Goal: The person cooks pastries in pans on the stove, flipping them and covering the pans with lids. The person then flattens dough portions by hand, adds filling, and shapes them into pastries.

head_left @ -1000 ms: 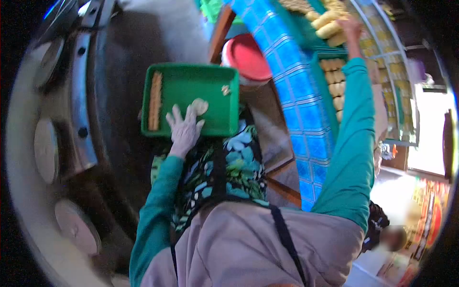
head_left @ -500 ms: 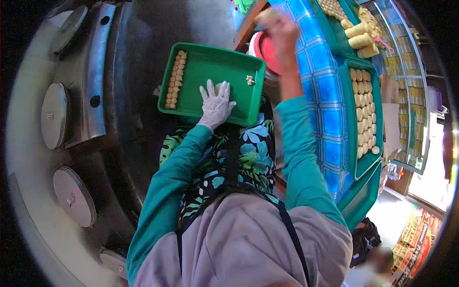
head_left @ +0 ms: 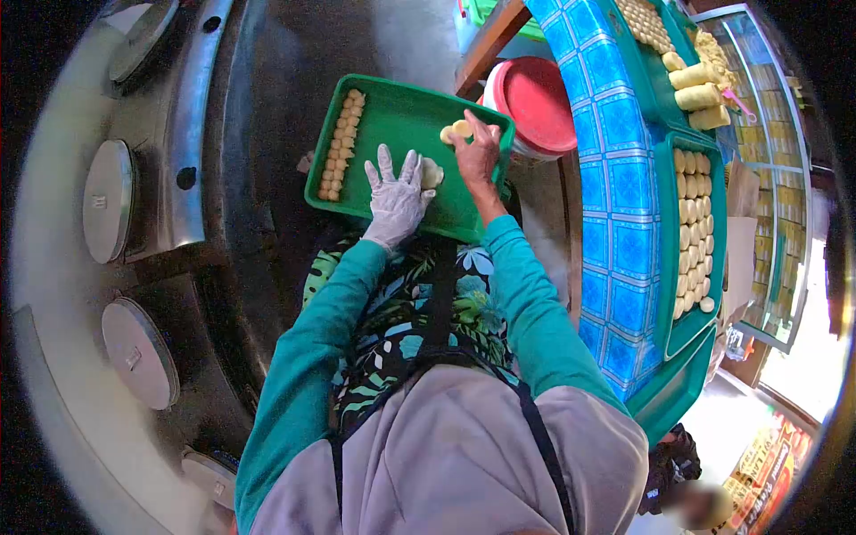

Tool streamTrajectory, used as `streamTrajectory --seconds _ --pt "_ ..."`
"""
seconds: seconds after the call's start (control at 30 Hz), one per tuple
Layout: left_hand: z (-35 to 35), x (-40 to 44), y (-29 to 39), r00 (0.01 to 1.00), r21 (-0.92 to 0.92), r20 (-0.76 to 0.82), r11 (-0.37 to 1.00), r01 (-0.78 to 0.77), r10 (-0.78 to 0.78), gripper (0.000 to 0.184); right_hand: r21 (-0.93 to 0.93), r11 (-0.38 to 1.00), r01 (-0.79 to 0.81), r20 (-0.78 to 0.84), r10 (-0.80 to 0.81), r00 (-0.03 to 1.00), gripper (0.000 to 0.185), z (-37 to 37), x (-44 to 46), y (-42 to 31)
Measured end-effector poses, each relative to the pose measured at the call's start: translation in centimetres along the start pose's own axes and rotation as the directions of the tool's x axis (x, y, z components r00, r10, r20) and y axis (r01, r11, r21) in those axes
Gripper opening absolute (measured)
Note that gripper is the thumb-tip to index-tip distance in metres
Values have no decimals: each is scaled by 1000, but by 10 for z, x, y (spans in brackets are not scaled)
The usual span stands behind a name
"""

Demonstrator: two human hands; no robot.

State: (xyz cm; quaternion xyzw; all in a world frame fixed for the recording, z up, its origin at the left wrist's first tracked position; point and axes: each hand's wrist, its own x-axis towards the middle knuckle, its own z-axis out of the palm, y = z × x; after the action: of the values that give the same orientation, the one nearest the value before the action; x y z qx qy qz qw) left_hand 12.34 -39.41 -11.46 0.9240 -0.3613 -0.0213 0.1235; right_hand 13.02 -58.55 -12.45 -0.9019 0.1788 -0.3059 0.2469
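A green tray (head_left: pixel 401 111) rests on my lap. Inside it, my left hand (head_left: pixel 395 201) wears a thin white glove and lies flat, fingers spread. A flattened piece of pale dough (head_left: pixel 432 173) is beside its thumb and index finger, partly covered by the hand. Over the tray's right side, my right hand (head_left: pixel 479 152) is bare and pinches pale yellow dough pieces (head_left: pixel 456 132) in its fingertips; two rounded lumps show. Small dough balls (head_left: pixel 341 147) stand in rows along the tray's left side.
To the right, a table with blue checked cloth (head_left: pixel 615 178) carries a tray of round dough pieces (head_left: pixel 692 227) and dough rolls (head_left: pixel 700 96). A bucket with a red lid (head_left: pixel 538 102) stands behind my tray. Round metal lids (head_left: pixel 109 201) line the left counter.
My right hand has come down from beside the table's far edge into the tray, bringing dough pieces. My left hand stays spread in the tray, and the flattened dough shows more beside it.
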Motion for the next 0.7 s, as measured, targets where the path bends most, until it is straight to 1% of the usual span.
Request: streamTrajectory --seconds 0.03,0.07,0.1,0.17,0.2,0.23,0.27,0.3,0.33,0.37,0.4,0.43,0.47,0.5,0.53,0.57,0.6,0.63,0.7 --pt "3 -1 -1 1000 -5 11 1000 11 -11 67 -4 1000 -8 5 8 1000 54 -8 -1 -6" --pt "5 0 -3 999 75 34 997 -6 3 67 27 997 -67 2 67 998 55 -17 0 -12" --pt "3 3 -3 999 74 38 997 -10 7 67 57 990 -127 0 127 992 56 -24 -2 -15" --pt "0 5 -3 997 78 69 996 30 -36 66 84 984 -158 4 158 987 58 -35 -14 -26" --pt "-1 4 -3 986 84 -157 995 61 -47 54 105 983 -148 59 143 988 58 -38 -22 -30" --pt "0 5 -10 987 86 -157 995 57 -43 54 126 982 -140 112 126 986 59 -39 -29 -33" --pt "1 5 -20 977 -87 -145 986 144 -155 45 118 986 -114 174 92 980 59 -40 -36 -37" --pt "6 3 -27 958 -256 -109 938 232 -266 36 115 986 -122 177 100 979 59 -35 -46 -38" --pt "12 2 -27 919 -160 -340 975 152 -199 23 143 988 -64 191 36 981 58 -28 -54 -39" --pt "17 2 -26 919 -158 -338 975 156 -202 23 176 984 -4 200 -32 979 57 -21 -60 -40" --pt "20 3 -20 948 -90 -213 971 221 -236 21 186 980 68 204 -106 973 52 -15 -63 -41" --pt "21 6 -15 957 -13 -86 961 275 -275 19 191 979 69 204 -109 973 52 -10 -65 -40" --pt "23 8 -11 954 -25 -155 966 258 -258 15 140 983 116 222 -145 964 48 -5 -68 -40" --pt "22 8 -7 954 -24 -153 966 258 -258 15 86 983 163 242 -180 953 44 -6 -68 -42" --pt "21 11 -4 947 -75 -111 953 295 -302 15 86 982 166 240 -182 954 44 -8 -67 -44" --pt "19 14 -2 937 -126 -65 934 333 -343 18 50 987 150 171 -156 973 41 -11 -67 -45" --pt "19 13 -5 945 -187 -112 940 285 -308 17 14 992 127 104 -128 986 38 -12 -72 -43" --pt "19 15 -7 946 -189 -107 940 284 -307 17 10 992 123 107 -123 987 38 -12 -75 -41" --pt "21 23 -8 882 -421 114 782 460 -457 18 106 982 -158 160 140 977 34 -8 -77 -37"
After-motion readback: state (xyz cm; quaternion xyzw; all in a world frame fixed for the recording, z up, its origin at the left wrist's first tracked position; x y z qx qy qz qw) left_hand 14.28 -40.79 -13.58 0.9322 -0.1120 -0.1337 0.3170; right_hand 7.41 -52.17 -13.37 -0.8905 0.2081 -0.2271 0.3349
